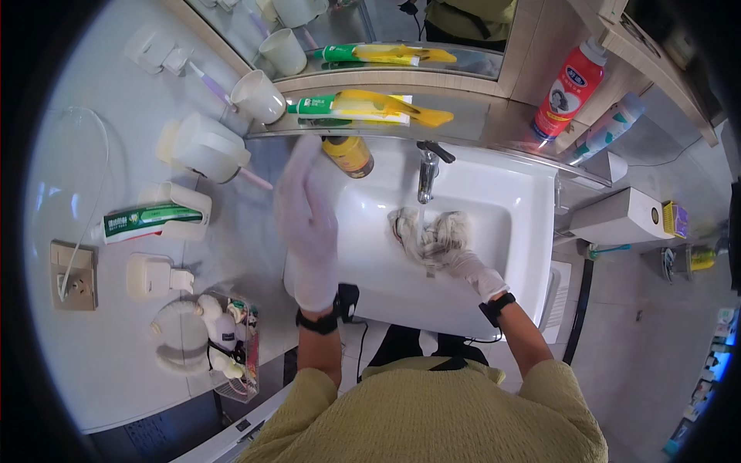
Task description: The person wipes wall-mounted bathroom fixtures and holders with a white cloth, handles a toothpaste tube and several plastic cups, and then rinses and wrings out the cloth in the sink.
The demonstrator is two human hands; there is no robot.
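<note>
A wet, whitish cloth with dark patches [432, 238] lies bunched in the white sink [355, 289], under a stream of water from the metal faucet [427, 174]. My right hand [477, 275], in a thin whitish glove, grips the near right edge of the cloth; its fingertips are hidden in the folds. Over the sink's left rim is my left hand [307, 212], gloved alike and smeared by motion, so its fingers cannot be made out. Just right of its fingertips a yellow container with a dark top [349, 156] stands at the sink's back left corner.
On the ledge behind the sink lie a green-and-yellow tube [355, 108] and a yellow peel-like item [397, 104]. A red spray can [569, 92] stands at the right end. Cups and a toothpaste tube [150, 222] hang on the left wall, above a basket [235, 351].
</note>
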